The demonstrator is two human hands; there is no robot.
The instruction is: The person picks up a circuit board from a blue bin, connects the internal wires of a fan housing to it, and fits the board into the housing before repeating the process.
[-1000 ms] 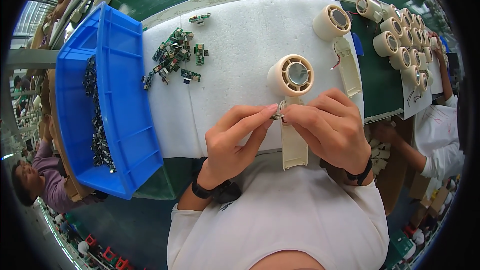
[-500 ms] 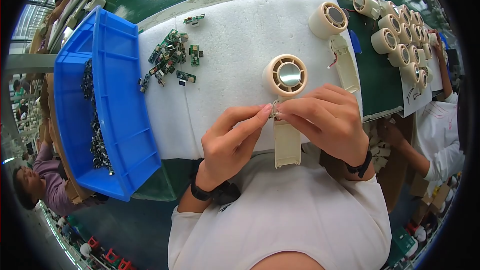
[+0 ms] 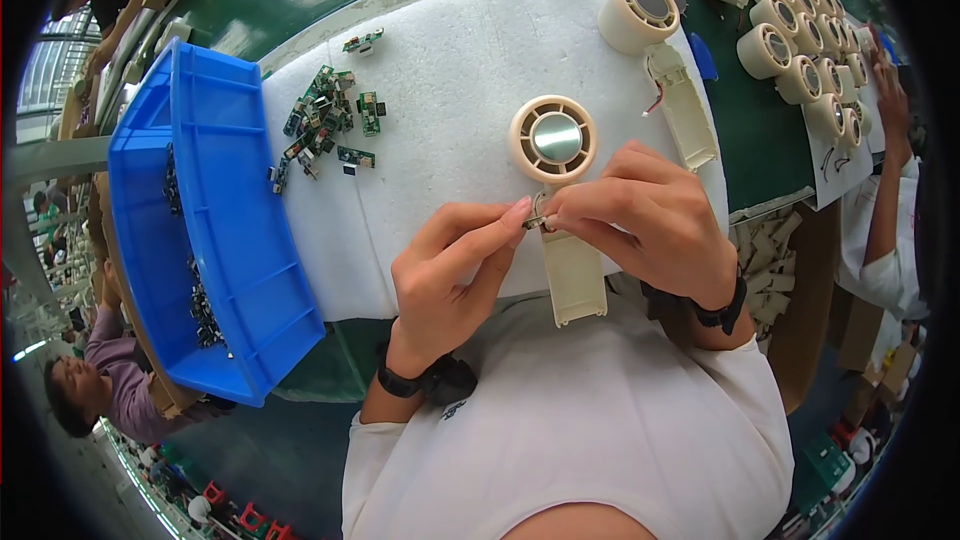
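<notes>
A cream handheld fan (image 3: 554, 138) lies with its round head away from me and its open, hollow handle (image 3: 574, 278) toward me. Over the joint between head and handle, both my hands meet fingertip to fingertip. My left hand (image 3: 452, 262) is closed in a pinch on a small circuit board (image 3: 534, 223), of which only an edge shows. Closed too, my right hand (image 3: 648, 225) pinches right beside it; thin wires loop there, but its fingers hide what they grip. A pile of green circuit boards (image 3: 322, 115) lies to the left on the white foam sheet (image 3: 440, 80).
A blue bin (image 3: 235, 210) holding small boards stands at the left. Another fan (image 3: 640, 15) with its open handle lies at the far right of the foam. Beyond it stand several fan heads (image 3: 800, 80), near a co-worker's arm (image 3: 885, 190). A carton of cream parts (image 3: 768, 260) sits below.
My fingertips have shifted slightly, and a board edge now shows at my left fingertips. The whole view has moved a little. At the right, the co-worker's arm has changed position.
</notes>
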